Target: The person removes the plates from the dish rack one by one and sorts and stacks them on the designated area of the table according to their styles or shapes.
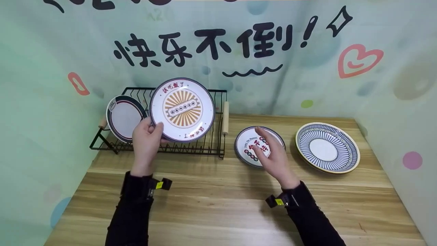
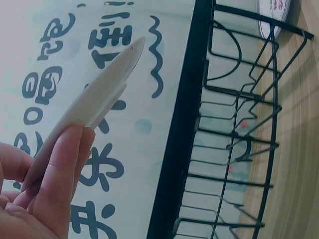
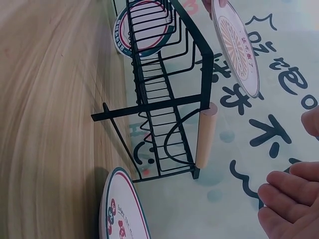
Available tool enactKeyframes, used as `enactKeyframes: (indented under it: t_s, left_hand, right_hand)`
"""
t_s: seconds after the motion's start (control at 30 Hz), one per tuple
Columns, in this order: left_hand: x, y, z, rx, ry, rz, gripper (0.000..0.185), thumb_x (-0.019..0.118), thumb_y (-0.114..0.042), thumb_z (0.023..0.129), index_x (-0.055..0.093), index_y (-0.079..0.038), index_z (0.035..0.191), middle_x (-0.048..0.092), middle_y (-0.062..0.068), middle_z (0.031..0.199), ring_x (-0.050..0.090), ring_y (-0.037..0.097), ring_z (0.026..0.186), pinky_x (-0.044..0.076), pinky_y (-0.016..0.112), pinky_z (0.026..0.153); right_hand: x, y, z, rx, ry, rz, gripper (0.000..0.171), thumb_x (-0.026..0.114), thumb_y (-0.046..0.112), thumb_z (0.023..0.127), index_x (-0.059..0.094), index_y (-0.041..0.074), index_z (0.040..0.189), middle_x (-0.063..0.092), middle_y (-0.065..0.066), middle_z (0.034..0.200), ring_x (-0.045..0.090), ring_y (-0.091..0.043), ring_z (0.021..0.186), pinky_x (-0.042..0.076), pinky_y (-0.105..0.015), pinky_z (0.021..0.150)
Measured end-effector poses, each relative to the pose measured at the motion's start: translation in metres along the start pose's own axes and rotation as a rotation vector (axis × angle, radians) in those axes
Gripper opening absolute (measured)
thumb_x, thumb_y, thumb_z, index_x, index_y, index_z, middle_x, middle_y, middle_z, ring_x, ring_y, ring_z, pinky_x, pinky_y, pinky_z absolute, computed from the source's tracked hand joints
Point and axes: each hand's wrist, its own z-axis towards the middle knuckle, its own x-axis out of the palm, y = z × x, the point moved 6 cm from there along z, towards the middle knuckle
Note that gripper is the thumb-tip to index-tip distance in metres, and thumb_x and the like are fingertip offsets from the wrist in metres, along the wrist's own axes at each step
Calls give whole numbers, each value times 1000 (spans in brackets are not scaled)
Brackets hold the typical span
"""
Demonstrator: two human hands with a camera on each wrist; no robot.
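So, on my feed the left grip (image 1: 146, 147) pinches the sunburst plate (image 1: 182, 109) low on its left rim; it extends up and right, raised near the dish rack (image 1: 225, 118). I see the right grip (image 1: 276, 158) empty, farther off, above the small plate (image 1: 250, 141).

In the head view, the left hand (image 1: 146, 145) has most of its fingers tucked out of sight behind the sunburst plate (image 1: 182, 108), which also blocks a chunk of the rack (image 1: 191, 150). The right hand (image 1: 276, 162) covers some of the lettered plate (image 1: 243, 140), and the right wrist view crops both. Top line of writing (image 1: 103, 4)? Chopped off.
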Motion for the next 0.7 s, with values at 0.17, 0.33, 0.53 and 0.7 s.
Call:
enactKeyframes:
  t_s: [0.17,0.33,0.53,0.7]
  left_hand:
    - [9,4,-5,-23,45,-43,20,56,-1,96,62,5,114,71,19,83,69,25,60,60,41,60]
    - [19,10,-8,-17,69,-94,18,56,3,94,62,9,110,70,20,81,69,24,60,59,39,56]
    - [25,15,-11,-38,83,-79,18,56,4,94,62,11,109,69,22,81,68,20,57,59,36,54]
    - [32,17,-14,-29,102,-95,19,55,6,94,63,12,110,69,24,81,67,20,56,59,35,53]
  right_hand:
    - [2,0,0,15,-4,16,53,68,-1,89,50,-8,138,58,-19,135,53,-32,126,39,-40,107]
    - [4,2,-1,-1,-13,28,52,68,0,89,48,-11,137,59,-20,133,55,-33,124,41,-37,106]
    - [4,3,-3,-16,-29,40,52,68,-1,89,48,-12,136,60,-21,131,56,-34,121,42,-35,106]
    - [6,2,-4,-6,-31,42,52,68,-2,89,49,-10,137,61,-19,131,57,-33,121,41,-35,107]
